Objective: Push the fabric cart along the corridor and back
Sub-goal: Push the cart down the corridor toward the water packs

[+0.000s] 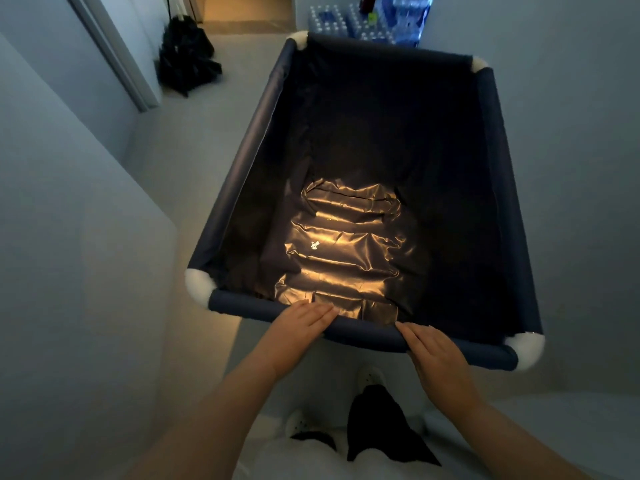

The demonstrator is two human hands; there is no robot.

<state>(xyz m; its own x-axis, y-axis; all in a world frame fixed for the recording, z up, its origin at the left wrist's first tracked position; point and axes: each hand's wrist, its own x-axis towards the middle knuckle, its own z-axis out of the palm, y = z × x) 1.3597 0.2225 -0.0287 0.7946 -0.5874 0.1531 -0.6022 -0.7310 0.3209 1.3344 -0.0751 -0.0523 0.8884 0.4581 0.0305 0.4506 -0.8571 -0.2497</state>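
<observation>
The fabric cart [239, 174] is a deep navy cloth bin on a tube frame with white corner joints, filling the middle of the head view. Its inside looks empty, and a patch of warm light falls on the crumpled cloth bottom. My left hand [298, 327] lies flat on the near rail, fingers together and pointing right. Further right on the same rail rests my right hand [433, 351], fingers stretched out over the tube. Neither hand is wrapped around the rail.
Pale walls run close on both sides of the corridor. A black bag or heap [187, 57] sits on the floor at the far left by a door frame. Stacked packs of water bottles [367, 22] stand just beyond the cart's far end. My feet show below the rail.
</observation>
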